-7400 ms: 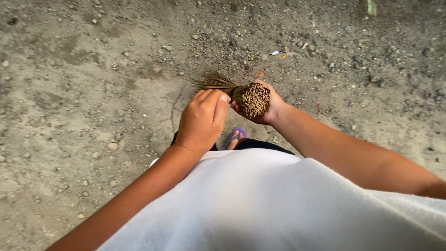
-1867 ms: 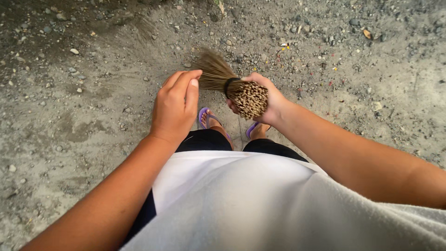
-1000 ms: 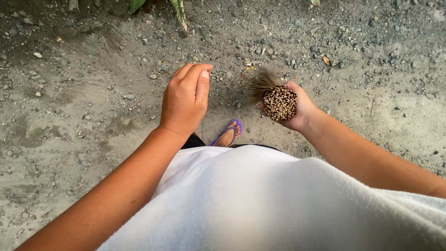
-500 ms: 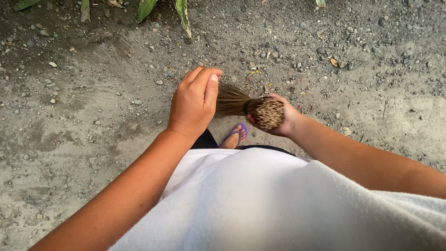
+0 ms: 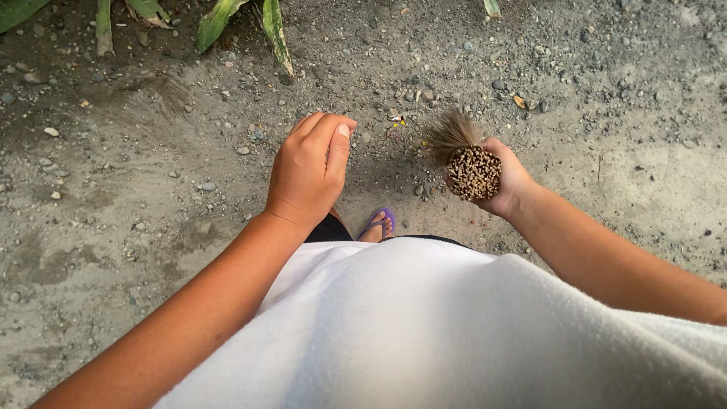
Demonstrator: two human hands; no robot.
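My right hand (image 5: 506, 179) grips a stick broom (image 5: 469, 163), a tight bundle of thin brown sticks seen end-on, its bristles fanning away toward the ground. My left hand (image 5: 309, 170) hovers to the left of the broom, a clear gap apart, palm down, fingers straight and held together, holding nothing. Below the hands shows one foot in a purple flip-flop (image 5: 379, 224), and my white shirt fills the lower frame.
The ground (image 5: 136, 174) is packed grey dirt strewn with small stones and gravel. Green plant leaves (image 5: 242, 19) reach in along the top left edge. A few bits of coloured litter (image 5: 397, 121) lie between the hands.
Half a second ago the broom bristles lay against my left hand; now my right hand has swung the broom to the right, away from it. The view has shifted slightly forward.
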